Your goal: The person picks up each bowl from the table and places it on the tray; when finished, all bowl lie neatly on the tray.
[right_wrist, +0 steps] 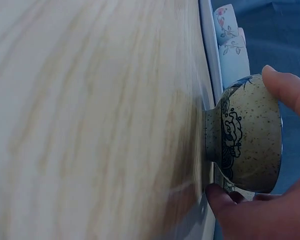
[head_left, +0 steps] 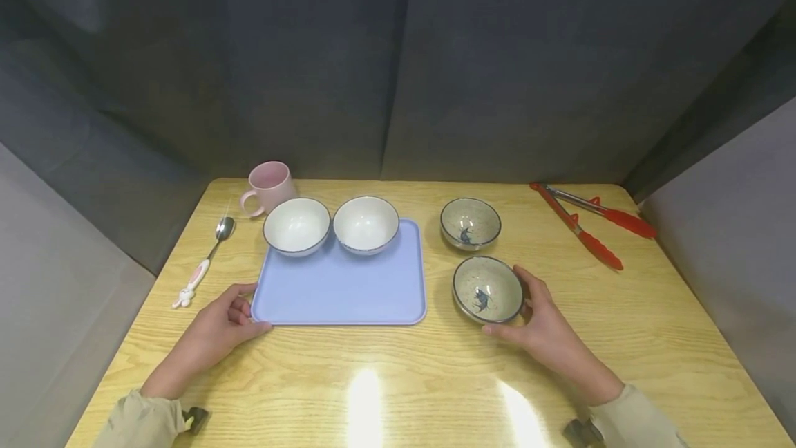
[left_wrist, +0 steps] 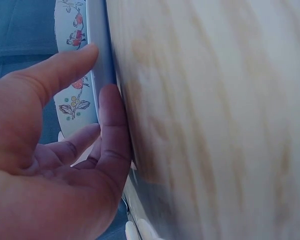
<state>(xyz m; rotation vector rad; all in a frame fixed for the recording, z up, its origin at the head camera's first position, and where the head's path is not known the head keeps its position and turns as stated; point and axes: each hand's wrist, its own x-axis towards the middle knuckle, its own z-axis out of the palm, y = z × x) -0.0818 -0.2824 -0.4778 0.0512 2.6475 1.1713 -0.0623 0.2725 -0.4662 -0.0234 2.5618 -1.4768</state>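
My left hand [head_left: 218, 327] holds the near left corner of a light blue tray [head_left: 338, 296], thumb at the front edge and fingers along the left side. In the left wrist view the thumb and fingers lie against the tray's rim [left_wrist: 101, 60]. Two white bowls [head_left: 297, 227] with dark rims sit side by side at the tray's back. Right of the tray, my right hand [head_left: 544, 320] holds a speckled grey bowl [head_left: 488, 289], its thumb at the near side and fingers round the right side. This bowl [right_wrist: 252, 135] stands upright on the table.
A second speckled bowl [head_left: 470, 223] stands just behind the held one. Red-tipped tongs [head_left: 578, 227] lie spread at the back right. A pink mug [head_left: 271, 185] stands at the back left, with a rabbit-handled spoon [head_left: 205, 265] near the table's left edge.
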